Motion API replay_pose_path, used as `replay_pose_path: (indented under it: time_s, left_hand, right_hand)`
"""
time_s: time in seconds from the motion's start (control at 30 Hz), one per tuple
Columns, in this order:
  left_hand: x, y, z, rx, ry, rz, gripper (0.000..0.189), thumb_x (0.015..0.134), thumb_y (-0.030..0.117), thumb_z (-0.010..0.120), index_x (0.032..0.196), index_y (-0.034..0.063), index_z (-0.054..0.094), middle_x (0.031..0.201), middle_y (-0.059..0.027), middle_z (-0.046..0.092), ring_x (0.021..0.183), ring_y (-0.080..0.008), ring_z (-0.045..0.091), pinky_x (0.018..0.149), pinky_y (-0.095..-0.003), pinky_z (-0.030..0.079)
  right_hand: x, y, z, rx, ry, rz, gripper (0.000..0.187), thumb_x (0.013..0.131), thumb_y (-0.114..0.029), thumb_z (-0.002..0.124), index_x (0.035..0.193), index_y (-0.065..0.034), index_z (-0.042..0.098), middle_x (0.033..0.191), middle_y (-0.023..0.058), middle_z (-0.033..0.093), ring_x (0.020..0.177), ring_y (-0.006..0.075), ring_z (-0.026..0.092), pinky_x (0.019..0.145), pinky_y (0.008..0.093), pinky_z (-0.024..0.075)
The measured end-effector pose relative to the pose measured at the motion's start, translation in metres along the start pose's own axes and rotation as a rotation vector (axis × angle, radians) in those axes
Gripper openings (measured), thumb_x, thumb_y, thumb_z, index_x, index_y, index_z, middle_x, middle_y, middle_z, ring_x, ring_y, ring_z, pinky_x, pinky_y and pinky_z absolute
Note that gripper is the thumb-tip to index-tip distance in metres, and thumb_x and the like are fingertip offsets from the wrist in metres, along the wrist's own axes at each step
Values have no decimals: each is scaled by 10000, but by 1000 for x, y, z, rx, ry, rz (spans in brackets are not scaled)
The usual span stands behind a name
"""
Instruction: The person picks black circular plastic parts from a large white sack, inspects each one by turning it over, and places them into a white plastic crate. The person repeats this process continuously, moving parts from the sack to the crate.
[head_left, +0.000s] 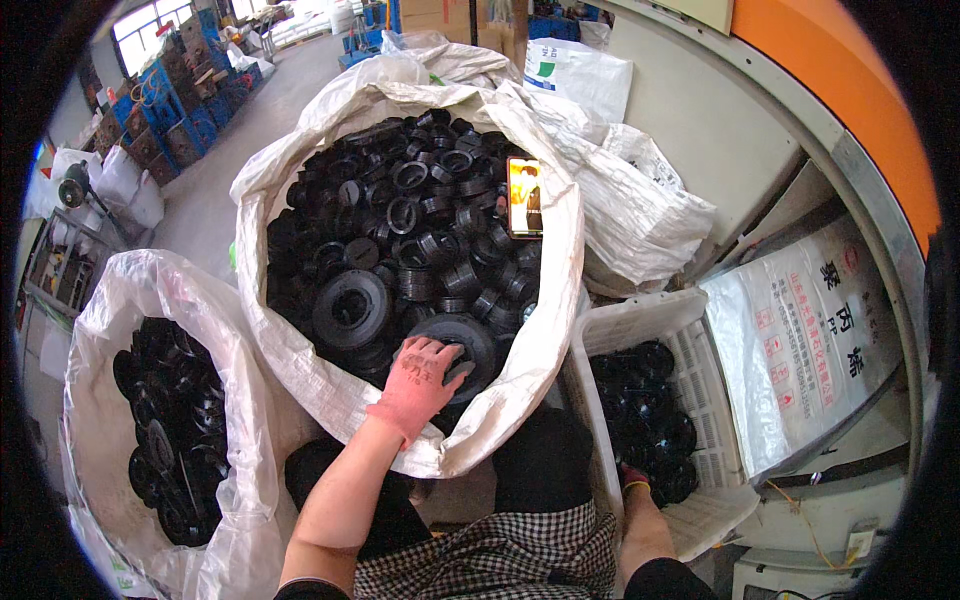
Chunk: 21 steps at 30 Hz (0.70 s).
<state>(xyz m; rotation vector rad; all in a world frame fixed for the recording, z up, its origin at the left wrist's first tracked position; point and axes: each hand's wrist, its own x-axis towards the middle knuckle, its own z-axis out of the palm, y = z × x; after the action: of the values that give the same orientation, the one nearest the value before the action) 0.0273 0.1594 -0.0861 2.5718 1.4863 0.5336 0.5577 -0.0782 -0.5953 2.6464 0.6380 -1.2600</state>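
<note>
My left hand (421, 382), in a pink work glove, lies over a black plastic disc (469, 345) with a central opening. Its fingers and thumb grip around that opening. To the left lies a similar black ring-shaped disc (351, 307). Both rest on a heap of black threaded plastic caps and rings (412, 225) inside a large white woven sack (562, 300). Reaching down into a white plastic crate (724, 450), my right hand (636, 475) is mostly hidden by the crate wall and the dark parts. Glossy black round plastic parts (649, 405) fill the crate's bottom.
A lit phone (524, 199) leans inside the sack's right rim. At left stands a plastic-lined sack (244, 420) with black parts. A printed white bag (802, 345) lies right of the crate, beside a machine housing (697, 127). Blue metal equipment (161, 94) lines the far left.
</note>
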Motion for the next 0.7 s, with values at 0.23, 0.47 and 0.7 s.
replay_pose_path:
  time_s: [0.23,0.47,0.7]
  left_hand:
    - [-2,-5,0,18,52,38,319,855,297,680,1072,64,656,1003,-136,666,1051,-301,597,1023,-412,408]
    - [0,-6,-15,4,107,37,322,836,281,696,1057,50,652,996,-129,668,1046,-308,598,1026,-418,408]
    - [2,-9,-22,-43,220,36,381,791,245,736,1104,45,652,1024,-138,670,1060,-326,595,1015,-435,425]
  right_hand:
    - [-64,-22,-41,136,319,-161,694,921,-611,479,1297,-42,607,1372,207,550,1271,377,504,1075,438,386]
    - [-177,-41,-119,-181,779,-291,503,961,-372,530,1317,-19,572,1367,223,541,1263,402,484,1096,401,366]
    - [-224,-56,-164,535,1010,-808,355,944,-200,564,1258,-46,621,1419,220,466,1314,398,430,1106,441,347]
